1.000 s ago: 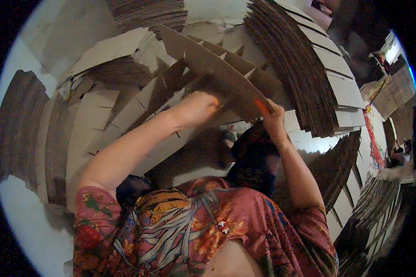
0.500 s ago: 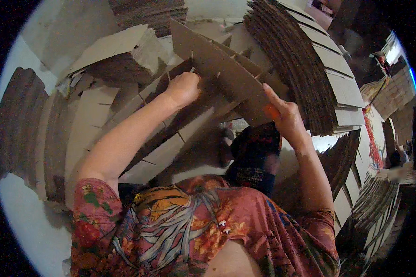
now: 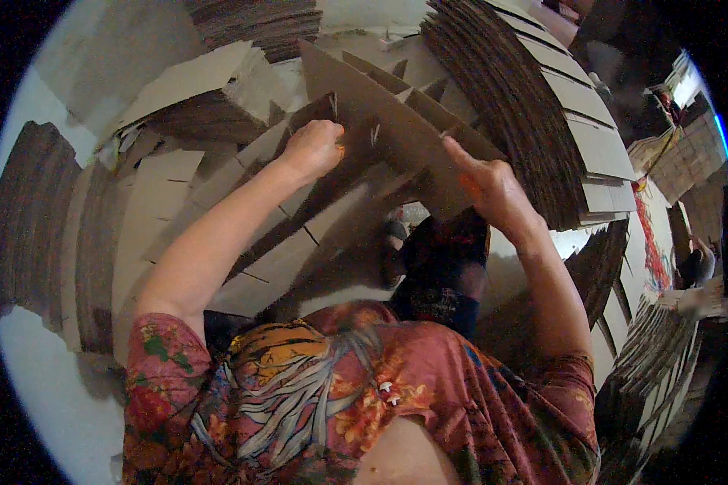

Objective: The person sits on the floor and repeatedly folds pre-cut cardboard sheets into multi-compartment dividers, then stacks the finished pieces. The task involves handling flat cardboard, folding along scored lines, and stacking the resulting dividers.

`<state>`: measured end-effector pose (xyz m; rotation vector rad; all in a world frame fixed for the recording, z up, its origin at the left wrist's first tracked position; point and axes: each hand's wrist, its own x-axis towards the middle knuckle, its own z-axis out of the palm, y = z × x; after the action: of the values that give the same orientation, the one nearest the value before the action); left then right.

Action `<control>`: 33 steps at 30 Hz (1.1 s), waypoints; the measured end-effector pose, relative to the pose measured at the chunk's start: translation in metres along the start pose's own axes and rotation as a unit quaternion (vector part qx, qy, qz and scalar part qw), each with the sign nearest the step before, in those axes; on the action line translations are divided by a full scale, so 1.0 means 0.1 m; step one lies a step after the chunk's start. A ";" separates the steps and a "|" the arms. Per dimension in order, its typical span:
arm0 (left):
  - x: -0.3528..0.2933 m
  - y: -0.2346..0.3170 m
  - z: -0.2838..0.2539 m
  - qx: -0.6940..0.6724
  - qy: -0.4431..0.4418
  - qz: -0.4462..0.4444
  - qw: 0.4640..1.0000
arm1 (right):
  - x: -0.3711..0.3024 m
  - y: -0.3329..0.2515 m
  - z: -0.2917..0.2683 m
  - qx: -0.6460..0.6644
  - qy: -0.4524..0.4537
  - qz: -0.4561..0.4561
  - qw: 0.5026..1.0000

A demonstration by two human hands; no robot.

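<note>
Cardboard divider: where is it?

In front of the person, between the two hands. Its long panel slants from upper left to lower right, and short crosspieces make open cells along the far side.

What is the right grip doing?

It is clamped on the panel's lower right end, the thumb laid along the board and the fingers bent under, with an orange tint on them.

And the left grip?

The fingers are curled inward against a cardboard strip to the left of the panel. It's dim there, and I cannot tell whether they pinch it.

What lies about the left arm?

A slotted sheet slopes beneath the forearm, its short dark cuts showing. Farther up on that side sits a pile of flat cardboard, and a tall stack stands near the left rim.

And on the other side?

A big curved-looking stack rises just beyond the divider's right end. Past it, red cords hang in a tangle, and near the right rim there's another person, small and blurred.
</note>
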<state>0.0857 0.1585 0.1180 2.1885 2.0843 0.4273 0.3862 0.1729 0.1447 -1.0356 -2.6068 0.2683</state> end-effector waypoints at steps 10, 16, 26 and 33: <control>-0.13 -0.09 -0.33 -0.008 0.142 -0.031 0.989 | 0.09 0.10 0.32 0.029 0.020 -0.036 0.999; -0.20 -1.07 -0.58 0.028 0.159 -0.156 0.975 | 0.32 0.00 0.42 0.032 0.068 -0.053 0.996; -0.07 -2.08 -0.82 0.243 0.269 -0.208 0.909 | 0.76 0.00 0.45 0.047 0.079 0.000 0.996; 0.20 -1.88 -1.18 0.139 0.199 -0.247 0.938 | 0.76 -0.03 0.50 -0.017 0.204 0.011 0.979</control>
<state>-0.1263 0.1753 0.1852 1.6885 2.9625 0.5887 0.3141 0.2209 0.1164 -1.0081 -2.2379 0.0106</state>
